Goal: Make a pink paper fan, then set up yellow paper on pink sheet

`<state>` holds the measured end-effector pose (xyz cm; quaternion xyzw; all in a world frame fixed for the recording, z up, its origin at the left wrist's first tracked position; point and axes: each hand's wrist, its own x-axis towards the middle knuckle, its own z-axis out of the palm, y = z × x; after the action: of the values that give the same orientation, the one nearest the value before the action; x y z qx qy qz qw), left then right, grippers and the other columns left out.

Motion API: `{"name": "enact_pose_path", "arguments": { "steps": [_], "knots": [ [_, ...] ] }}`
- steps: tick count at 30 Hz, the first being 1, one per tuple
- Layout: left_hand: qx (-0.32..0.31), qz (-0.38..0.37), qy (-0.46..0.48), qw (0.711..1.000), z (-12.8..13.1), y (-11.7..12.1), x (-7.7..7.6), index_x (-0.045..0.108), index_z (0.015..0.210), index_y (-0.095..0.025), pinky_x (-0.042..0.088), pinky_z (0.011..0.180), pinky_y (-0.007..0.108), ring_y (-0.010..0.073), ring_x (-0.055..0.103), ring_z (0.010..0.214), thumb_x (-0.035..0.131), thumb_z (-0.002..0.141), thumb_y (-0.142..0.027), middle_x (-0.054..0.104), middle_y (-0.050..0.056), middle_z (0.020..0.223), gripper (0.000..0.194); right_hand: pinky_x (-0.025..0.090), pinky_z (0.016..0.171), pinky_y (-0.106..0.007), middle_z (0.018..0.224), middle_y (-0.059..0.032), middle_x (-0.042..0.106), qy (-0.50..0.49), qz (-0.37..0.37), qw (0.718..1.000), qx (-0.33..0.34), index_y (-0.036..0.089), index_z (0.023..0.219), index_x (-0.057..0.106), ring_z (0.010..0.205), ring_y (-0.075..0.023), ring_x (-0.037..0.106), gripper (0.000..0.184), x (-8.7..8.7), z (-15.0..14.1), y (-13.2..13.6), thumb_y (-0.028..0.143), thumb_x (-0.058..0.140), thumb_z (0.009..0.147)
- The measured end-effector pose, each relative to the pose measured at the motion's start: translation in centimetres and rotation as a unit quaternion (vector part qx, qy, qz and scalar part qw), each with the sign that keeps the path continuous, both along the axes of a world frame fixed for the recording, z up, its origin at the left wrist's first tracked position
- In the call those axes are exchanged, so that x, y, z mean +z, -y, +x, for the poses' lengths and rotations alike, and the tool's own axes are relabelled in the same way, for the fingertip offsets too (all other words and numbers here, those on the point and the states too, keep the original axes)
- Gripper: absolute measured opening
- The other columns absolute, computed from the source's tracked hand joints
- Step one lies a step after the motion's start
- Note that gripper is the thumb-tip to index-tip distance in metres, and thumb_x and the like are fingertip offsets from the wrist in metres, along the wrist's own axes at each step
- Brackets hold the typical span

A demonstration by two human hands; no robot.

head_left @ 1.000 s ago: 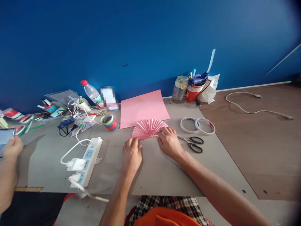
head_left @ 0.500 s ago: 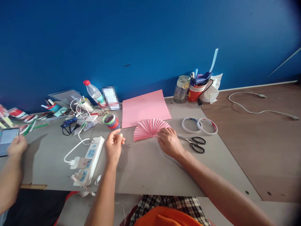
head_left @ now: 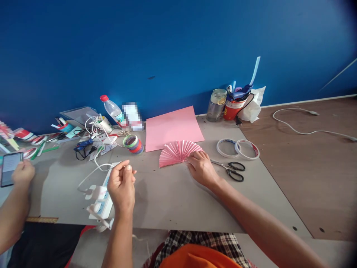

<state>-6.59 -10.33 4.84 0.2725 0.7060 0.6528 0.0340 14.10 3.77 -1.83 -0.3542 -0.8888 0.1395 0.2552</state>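
Paper fan (head_left: 178, 152), pink, pleated and spread, on the counter (head_left: 167, 201) at frame centre; right hand (head_left: 201, 166) holding its right end; left hand (head_left: 122, 184), left of centre, bunched narrow, contents indiscernible; pink sheet (head_left: 173, 126), behind fan; scissors (head_left: 226, 167), black-handled, and two tape rolls (head_left: 219, 149), right of centre

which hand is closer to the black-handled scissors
Right: the right hand rests on the pink paper fan, just left of the scissors; the left hand is much farther left, partly hiding the power strip.
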Motion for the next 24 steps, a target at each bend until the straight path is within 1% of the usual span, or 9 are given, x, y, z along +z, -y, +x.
{"name": "enact_pose_path", "arguments": {
  "steps": [3, 6, 8, 10, 14, 17, 19, 21, 24],
  "knots": [
    [0.018, 0.077, -0.021, 0.997, 0.2, 0.5, 1.1, 0.061, 0.101, -0.017, 0.054, 0.067, 0.028, 0.0071, 0.049, 0.051, 0.063, 0.078, -0.029, 0.047, -0.009, 0.054, 0.027, 0.033, 0.088, -0.034, 0.092, -0.0065, 0.061, -0.016, 0.003, 1.0, 0.008, 0.019, 0.089, 0.069, 0.09, -0.0197, 0.05, 0.019, -0.1, 0.1, -0.1, 0.016, 0.051, 0.084],
    [-0.012, 0.148, -0.001, 0.989, 0.4, 0.7, 2.2, 0.058, 0.103, -0.019, 0.054, 0.074, 0.033, 0.0078, 0.053, 0.058, 0.065, 0.074, -0.023, 0.054, -0.006, 0.065, 0.03, 0.033, 0.086, -0.033, 0.091, -0.0069, 0.061, -0.033, 0.006, 0.999, 0.012, 0.019, 0.088, 0.069, 0.089, -0.0199, 0.05, 0.019, -0.2, 0.2, -0.2, 0.016, 0.051, 0.084],
    [-0.024, 0.161, 0.006, 0.987, 0.6, 0.8, 2.8, 0.056, 0.104, -0.021, 0.054, 0.077, 0.036, 0.0094, 0.058, 0.066, 0.066, 0.072, -0.02, 0.058, -0.003, 0.081, 0.034, 0.033, 0.086, -0.034, 0.091, -0.007, 0.061, -0.041, 0.007, 0.999, 0.012, 0.019, 0.089, 0.069, 0.088, -0.02, 0.05, 0.019, -0.3, 0.2, -0.3, 0.015, 0.051, 0.083],
    [-0.001, 0.15, -0.025, 0.988, 0.5, 0.8, 3.2, 0.056, 0.106, -0.022, 0.053, 0.081, 0.038, 0.01, 0.061, 0.07, 0.066, 0.072, -0.021, 0.058, -0.001, 0.092, 0.036, 0.034, 0.086, -0.034, 0.091, -0.0072, 0.062, -0.043, 0.009, 0.999, 0.011, 0.02, 0.09, 0.069, 0.088, -0.0204, 0.05, 0.02, -0.4, 0.2, -0.3, 0.015, 0.051, 0.083],
    [0.058, 0.152, -0.138, 0.977, 0.5, 1.1, 4.4, 0.057, 0.106, -0.021, 0.052, 0.085, 0.039, 0.0119, 0.062, 0.074, 0.068, 0.072, -0.025, 0.059, 0.0, 0.094, 0.035, 0.034, 0.086, -0.035, 0.092, -0.0073, 0.062, -0.043, 0.009, 0.999, 0.008, 0.02, 0.089, 0.07, 0.089, -0.021, 0.051, 0.02, -0.6, 0.1, -0.3, 0.015, 0.052, 0.083],
    [0.061, 0.175, -0.166, 0.969, 1.1, 1.4, 5.0, 0.058, 0.102, -0.019, 0.051, 0.085, 0.04, 0.0133, 0.062, 0.075, 0.067, 0.073, -0.025, 0.062, 0.001, 0.089, 0.031, 0.035, 0.086, -0.035, 0.093, -0.0074, 0.063, -0.053, 0.008, 0.999, 0.007, 0.02, 0.09, 0.07, 0.088, -0.0209, 0.051, 0.02, -0.7, 0.1, -0.4, 0.016, 0.052, 0.083],
    [0.052, 0.166, -0.17, 0.97, 1.7, 1.5, 4.7, 0.06, 0.096, -0.018, 0.051, 0.083, 0.039, 0.0136, 0.061, 0.073, 0.064, 0.076, -0.025, 0.061, 0.0, 0.083, 0.022, 0.035, 0.085, -0.035, 0.093, -0.0072, 0.063, -0.067, 0.008, 0.998, 0.006, 0.02, 0.09, 0.07, 0.088, -0.0208, 0.052, 0.02, -0.7, 0.1, -0.4, 0.016, 0.051, 0.084],
    [0.041, 0.124, -0.188, 0.973, 2.0, 1.6, 3.9, 0.06, 0.097, -0.017, 0.052, 0.082, 0.038, 0.015, 0.062, 0.077, 0.061, 0.08, -0.027, 0.061, 0.001, 0.084, 0.02, 0.036, 0.086, -0.035, 0.093, -0.0074, 0.064, -0.086, 0.012, 0.996, 0.001, 0.02, 0.092, 0.069, 0.089, -0.021, 0.053, 0.02, -0.7, 0.1, -0.5, 0.017, 0.051, 0.084],
    [-0.004, -0.031, -0.238, 0.971, 1.7, 1.3, 1.8, 0.058, 0.109, -0.018, 0.05, 0.087, 0.037, 0.0193, 0.061, 0.094, 0.058, 0.082, -0.029, 0.062, 0.007, 0.102, 0.029, 0.038, 0.085, -0.035, 0.096, -0.008, 0.065, -0.104, 0.014, 0.994, -0.004, 0.019, 0.095, 0.069, 0.091, -0.0216, 0.055, 0.021, -0.8, 0.2, -0.7, 0.015, 0.052, 0.083]
  ]
}}
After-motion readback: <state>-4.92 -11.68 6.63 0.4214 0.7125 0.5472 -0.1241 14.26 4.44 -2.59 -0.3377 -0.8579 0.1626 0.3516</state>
